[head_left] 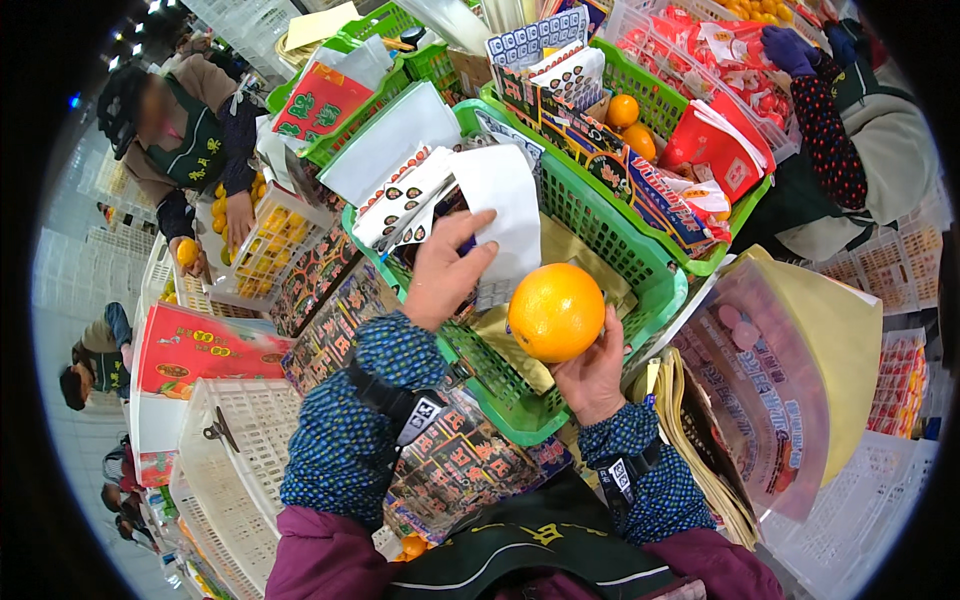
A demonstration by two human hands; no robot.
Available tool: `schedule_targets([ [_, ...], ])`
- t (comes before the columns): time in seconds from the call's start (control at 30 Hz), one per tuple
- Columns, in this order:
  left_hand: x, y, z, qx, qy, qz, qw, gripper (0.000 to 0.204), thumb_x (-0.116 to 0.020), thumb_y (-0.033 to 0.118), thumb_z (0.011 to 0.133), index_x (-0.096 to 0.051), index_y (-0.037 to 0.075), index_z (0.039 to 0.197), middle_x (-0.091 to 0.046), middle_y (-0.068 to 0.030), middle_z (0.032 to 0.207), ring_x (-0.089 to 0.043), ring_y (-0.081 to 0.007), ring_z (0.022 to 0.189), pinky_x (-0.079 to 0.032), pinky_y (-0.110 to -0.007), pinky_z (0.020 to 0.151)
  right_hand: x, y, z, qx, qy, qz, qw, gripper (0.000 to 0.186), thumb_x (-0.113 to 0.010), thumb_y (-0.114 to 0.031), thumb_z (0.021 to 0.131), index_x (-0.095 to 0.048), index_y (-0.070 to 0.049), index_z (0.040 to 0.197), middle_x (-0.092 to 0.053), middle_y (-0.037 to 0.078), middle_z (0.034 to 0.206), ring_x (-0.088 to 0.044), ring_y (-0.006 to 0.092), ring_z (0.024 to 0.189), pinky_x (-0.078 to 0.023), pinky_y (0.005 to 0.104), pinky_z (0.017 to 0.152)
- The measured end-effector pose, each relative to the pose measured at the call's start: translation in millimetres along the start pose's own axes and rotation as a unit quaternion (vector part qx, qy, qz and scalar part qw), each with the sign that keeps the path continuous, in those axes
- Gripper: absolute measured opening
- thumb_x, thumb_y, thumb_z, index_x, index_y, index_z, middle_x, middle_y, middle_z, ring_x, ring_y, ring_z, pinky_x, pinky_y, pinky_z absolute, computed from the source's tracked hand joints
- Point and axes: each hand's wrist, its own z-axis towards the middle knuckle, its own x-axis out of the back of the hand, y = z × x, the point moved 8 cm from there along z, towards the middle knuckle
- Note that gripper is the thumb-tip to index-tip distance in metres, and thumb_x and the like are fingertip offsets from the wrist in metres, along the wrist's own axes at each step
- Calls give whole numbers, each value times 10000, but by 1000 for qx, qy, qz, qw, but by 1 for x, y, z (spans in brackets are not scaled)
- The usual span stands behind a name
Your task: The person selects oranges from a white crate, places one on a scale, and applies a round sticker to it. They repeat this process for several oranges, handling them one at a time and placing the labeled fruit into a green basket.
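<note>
My right hand (592, 372) holds a large orange (556, 312) from below and the right side, over a green plastic basket (655, 285). My left hand (447, 272) is over the basket's left part, its thumb and index finger apart. Its fingertips overlap a blank white sheet (508, 205); whether they touch it I cannot tell. Beside that sheet lie white sticker sheets (408, 195) with rows of small dark and orange round stickers. A gold-coloured sheet (575, 250) lines the basket's bottom, partly hidden by the orange.
Behind stands another green basket (735, 240) with oranges (622, 111), sticker sheets and red packets (715, 150). Yellow paper and a clear printed bag (765, 390) lie at right. White crates (245, 450) stand at left. One co-worker (185, 140) handles yellow fruit; another (860, 130) is at upper right.
</note>
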Motion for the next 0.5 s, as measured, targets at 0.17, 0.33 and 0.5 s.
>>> schedule_targets([
  [0.17, 75, 80, 11, -135, 56, 140, 979, 396, -704, 61, 870, -711, 40, 1265, -670, -169, 1231, -628, -262, 1155, -474, -374, 1024, -1, 0, 1, 5, -9, 5, 1000, 578, -426, -524, 1061, -516, -97, 1440, -593, 117, 1443, -595, 313, 1315, -464, 538, 1114],
  [0.33, 130, 135, 24, -237, 78, 365, 897, 457, -683, 26, 831, -693, 23, 1288, -655, -197, 1264, -591, -351, 1222, -443, -399, 1074, -8, -1, 2, 13, -41, 11, 999, 586, -421, -517, 1065, -508, -86, 1451, -584, 125, 1456, -578, 320, 1333, -444, 540, 1131],
  [0.5, 154, 129, 46, -264, 57, 513, 815, 502, -681, 34, 807, -671, 30, 1308, -645, -171, 1294, -530, -373, 1298, -426, -454, 1110, -4, 0, 2, -4, -12, 21, 1000, 583, -418, -518, 1066, -515, -89, 1449, -584, 122, 1457, -574, 314, 1337, -438, 533, 1134],
])
